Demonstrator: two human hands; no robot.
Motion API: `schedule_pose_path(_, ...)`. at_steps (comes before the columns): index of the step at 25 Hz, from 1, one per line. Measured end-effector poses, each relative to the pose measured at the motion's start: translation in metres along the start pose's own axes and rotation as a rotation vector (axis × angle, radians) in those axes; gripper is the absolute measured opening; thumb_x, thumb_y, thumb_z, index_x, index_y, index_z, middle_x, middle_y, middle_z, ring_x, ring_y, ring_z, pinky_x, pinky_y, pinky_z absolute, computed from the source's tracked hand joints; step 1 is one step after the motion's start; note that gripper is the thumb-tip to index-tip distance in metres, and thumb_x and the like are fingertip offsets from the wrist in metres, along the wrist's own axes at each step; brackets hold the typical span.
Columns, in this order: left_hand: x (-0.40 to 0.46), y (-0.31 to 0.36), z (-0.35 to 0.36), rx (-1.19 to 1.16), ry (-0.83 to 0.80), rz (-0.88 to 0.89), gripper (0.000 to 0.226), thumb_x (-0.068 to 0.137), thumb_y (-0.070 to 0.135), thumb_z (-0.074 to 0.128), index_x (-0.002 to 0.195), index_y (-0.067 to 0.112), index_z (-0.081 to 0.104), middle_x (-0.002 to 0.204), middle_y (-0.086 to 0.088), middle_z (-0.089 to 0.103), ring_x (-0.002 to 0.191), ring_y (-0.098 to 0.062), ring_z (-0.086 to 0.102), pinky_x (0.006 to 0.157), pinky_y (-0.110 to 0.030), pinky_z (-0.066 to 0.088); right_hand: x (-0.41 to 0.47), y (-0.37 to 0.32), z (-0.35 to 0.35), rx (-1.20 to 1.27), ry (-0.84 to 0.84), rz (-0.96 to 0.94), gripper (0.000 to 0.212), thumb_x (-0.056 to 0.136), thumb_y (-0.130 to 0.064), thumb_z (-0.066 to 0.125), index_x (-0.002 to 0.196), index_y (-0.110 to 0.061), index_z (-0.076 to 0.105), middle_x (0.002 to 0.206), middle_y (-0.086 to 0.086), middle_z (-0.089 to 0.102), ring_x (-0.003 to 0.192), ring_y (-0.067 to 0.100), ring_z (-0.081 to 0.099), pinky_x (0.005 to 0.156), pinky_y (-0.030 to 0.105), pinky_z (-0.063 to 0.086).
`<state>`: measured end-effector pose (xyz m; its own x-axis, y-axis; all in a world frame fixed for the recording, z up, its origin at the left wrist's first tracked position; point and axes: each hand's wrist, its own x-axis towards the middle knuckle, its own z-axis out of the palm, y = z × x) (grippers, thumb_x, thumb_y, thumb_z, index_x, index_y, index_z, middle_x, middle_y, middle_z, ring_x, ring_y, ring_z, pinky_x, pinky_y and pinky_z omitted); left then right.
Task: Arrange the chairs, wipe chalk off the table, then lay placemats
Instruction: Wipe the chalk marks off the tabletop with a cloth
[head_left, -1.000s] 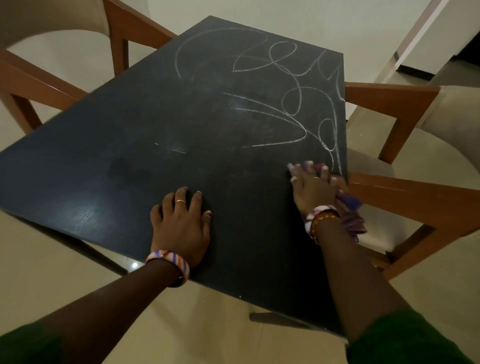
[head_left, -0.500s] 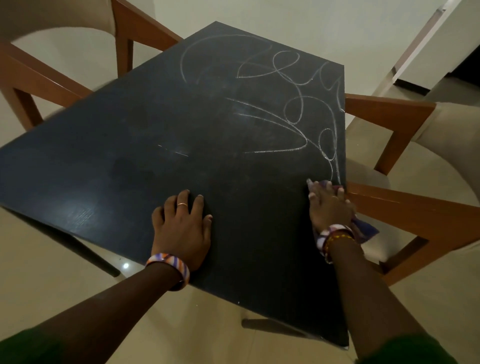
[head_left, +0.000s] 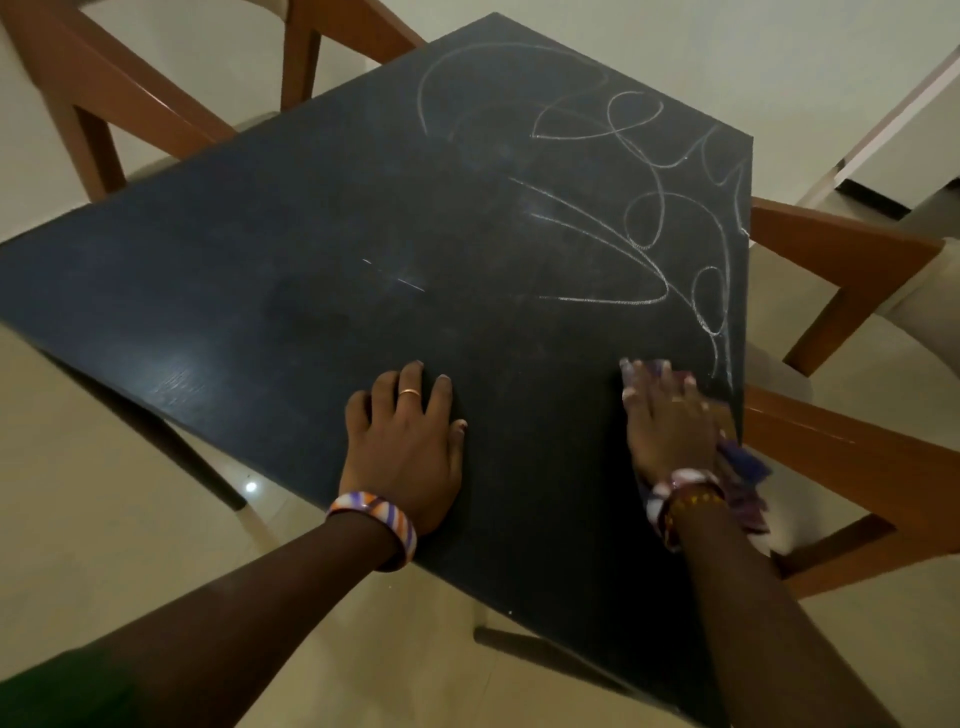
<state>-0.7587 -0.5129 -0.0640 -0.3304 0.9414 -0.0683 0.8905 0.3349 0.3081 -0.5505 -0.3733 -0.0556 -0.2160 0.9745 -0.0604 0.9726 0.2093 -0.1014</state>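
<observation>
A dark square table (head_left: 291, 249) fills the view, with white chalk scribbles (head_left: 644, 208) looping over its far right part. My left hand (head_left: 405, 441) lies flat on the near side of the top, fingers spread, holding nothing. My right hand (head_left: 670, 415) presses a purple patterned cloth (head_left: 743, 478) onto the table close to its right edge, just below the lowest chalk line. Most of the cloth is hidden under the hand; its loose end hangs off the edge by my wrist.
A wooden chair with a pale seat (head_left: 852, 270) stands tight against the table's right side. Another wooden chair (head_left: 104, 88) is at the far left corner. Pale tiled floor (head_left: 104, 467) surrounds the table, and a thin dark table leg (head_left: 171, 441) shows below the left edge.
My right hand with the cloth has slid along the right edge, first nearer to me and then back a little toward the chalk lines. My left hand has stayed flat in place.
</observation>
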Motion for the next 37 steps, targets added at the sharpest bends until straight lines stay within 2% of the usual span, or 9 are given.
schedule_pose_path(2, 0.001, -0.002, 0.002, -0.003, 0.004, 0.007, 0.058, 0.095, 0.05, 0.024, 0.147, 0.025, 0.011, 0.154, -0.005, 0.007, 0.142, -0.026, 0.005, 0.114, -0.043, 0.005, 0.047, -0.034, 0.009, 0.014, -0.003, 0.01, 0.046, 0.102, -0.035, 0.021, 0.148, -0.036, 0.019, 0.158, 0.002, 0.012, 0.145, 0.03, 0.008, 0.117, 0.045, 0.007)
schedule_pose_path(5, 0.001, -0.003, 0.003, -0.001, 0.018, 0.004, 0.058, 0.096, 0.05, 0.024, 0.147, 0.026, 0.012, 0.154, -0.005, 0.008, 0.142, -0.026, 0.005, 0.114, -0.043, 0.005, 0.077, -0.105, 0.018, -0.027, 0.001, -0.209, 0.046, 0.102, -0.034, 0.022, 0.147, -0.037, 0.021, 0.158, 0.003, 0.014, 0.144, 0.033, 0.01, 0.117, 0.045, 0.01)
schedule_pose_path(10, -0.003, 0.0, -0.002, 0.002, 0.005, 0.016, 0.055, 0.096, 0.047, 0.026, 0.146, 0.023, 0.018, 0.154, -0.005, 0.012, 0.141, -0.026, 0.009, 0.114, -0.044, 0.008, -0.01, -0.117, 0.011, 0.043, -0.083, -0.525, 0.045, 0.102, -0.033, 0.024, 0.145, -0.043, 0.017, 0.158, -0.006, 0.009, 0.146, 0.021, 0.004, 0.117, 0.039, 0.004)
schedule_pose_path(15, 0.002, -0.009, -0.008, 0.029, -0.038, 0.112, 0.055, 0.096, 0.047, 0.026, 0.145, 0.023, 0.017, 0.153, -0.007, 0.015, 0.138, -0.025, 0.017, 0.111, -0.042, 0.015, -0.02, -0.042, -0.002, 0.049, -0.051, -0.169, 0.045, 0.102, -0.031, 0.024, 0.146, -0.038, 0.018, 0.158, -0.005, 0.009, 0.146, 0.02, 0.004, 0.117, 0.04, 0.004)
schedule_pose_path(19, 0.025, -0.049, -0.034, 0.001, -0.143, 0.343, 0.047, 0.096, 0.043, 0.034, 0.141, 0.03, 0.029, 0.151, 0.002, 0.02, 0.136, -0.02, 0.019, 0.111, -0.036, 0.019, 0.041, -0.076, 0.004, 0.019, -0.041, 0.072, 0.047, 0.102, -0.034, 0.022, 0.148, -0.036, 0.019, 0.159, 0.002, 0.012, 0.145, 0.03, 0.007, 0.117, 0.047, 0.008)
schedule_pose_path(26, 0.108, -0.175, -0.079, -0.058, 0.025, -0.079, 0.043, 0.094, 0.032, 0.043, 0.136, 0.022, 0.039, 0.151, -0.004, 0.025, 0.138, -0.025, 0.021, 0.111, -0.045, 0.018, 0.079, -0.261, 0.035, -0.023, 0.025, -0.332, 0.059, 0.09, -0.039, 0.006, 0.145, -0.039, 0.028, 0.157, 0.0, 0.021, 0.144, 0.029, 0.013, 0.116, 0.044, 0.012)
schedule_pose_path(30, 0.115, -0.186, -0.081, -0.068, 0.027, -0.075, 0.048, 0.095, 0.032, 0.043, 0.14, 0.02, 0.034, 0.153, -0.005, 0.021, 0.139, -0.026, 0.018, 0.111, -0.045, 0.015, 0.014, -0.242, 0.023, 0.117, -0.117, -0.569, 0.045, 0.098, -0.039, 0.024, 0.143, -0.042, 0.023, 0.157, -0.008, 0.012, 0.146, 0.017, 0.003, 0.114, 0.032, -0.002)
schedule_pose_path(33, 0.113, -0.186, -0.075, -0.061, 0.025, -0.073, 0.053, 0.095, 0.034, 0.042, 0.143, 0.019, 0.028, 0.155, -0.006, 0.014, 0.14, -0.027, 0.012, 0.112, -0.044, 0.01, 0.009, -0.177, 0.01, 0.176, -0.051, -0.33, 0.041, 0.099, -0.037, 0.025, 0.138, -0.045, 0.018, 0.153, -0.016, 0.007, 0.145, 0.013, 0.002, 0.116, 0.031, -0.003)
schedule_pose_path(37, 0.117, -0.185, -0.074, -0.049, 0.026, -0.08, 0.055, 0.094, 0.036, 0.043, 0.144, 0.021, 0.025, 0.155, -0.006, 0.013, 0.14, -0.027, 0.01, 0.112, -0.044, 0.009, 0.068, -0.181, 0.004, 0.065, -0.05, 0.029, 0.045, 0.102, -0.031, 0.025, 0.145, -0.04, 0.021, 0.158, -0.002, 0.011, 0.146, 0.025, 0.005, 0.118, 0.043, 0.005)
